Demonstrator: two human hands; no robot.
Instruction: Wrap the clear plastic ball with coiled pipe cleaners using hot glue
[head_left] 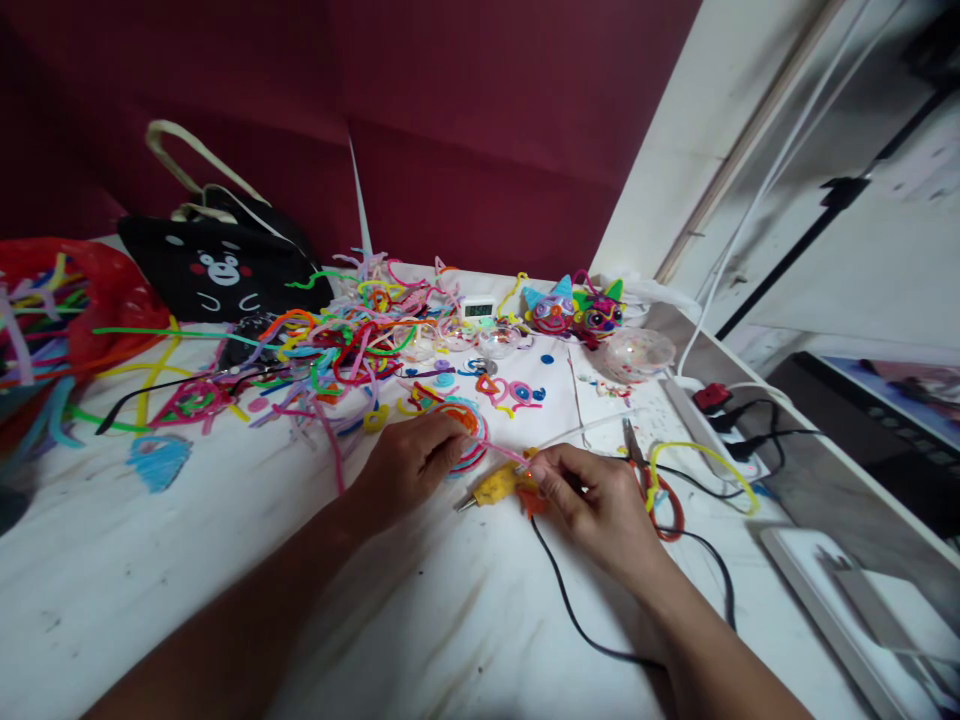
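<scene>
My left hand (409, 462) rests on the white table with its fingers curled on a round coiled pipe-cleaner disc (471, 440) of blue, orange and pink. My right hand (596, 497) pinches the end of a pink pipe cleaner (504, 455) that runs back to the disc. Just under that strand lies a yellow glue gun (495, 488), its black cord (570, 610) trailing toward me. Scissors with red handles (651, 480) lie right beside my right hand.
A tangle of coloured pipe cleaners (337, 345) covers the table's middle back. A black bear-print bag (217, 270) and a red bag (90, 300) stand at the left. Two finished pipe-cleaner animal faces (574, 310), a small digital timer (478, 309), a clear bowl (637, 352) and a power strip (705, 420) are at the right.
</scene>
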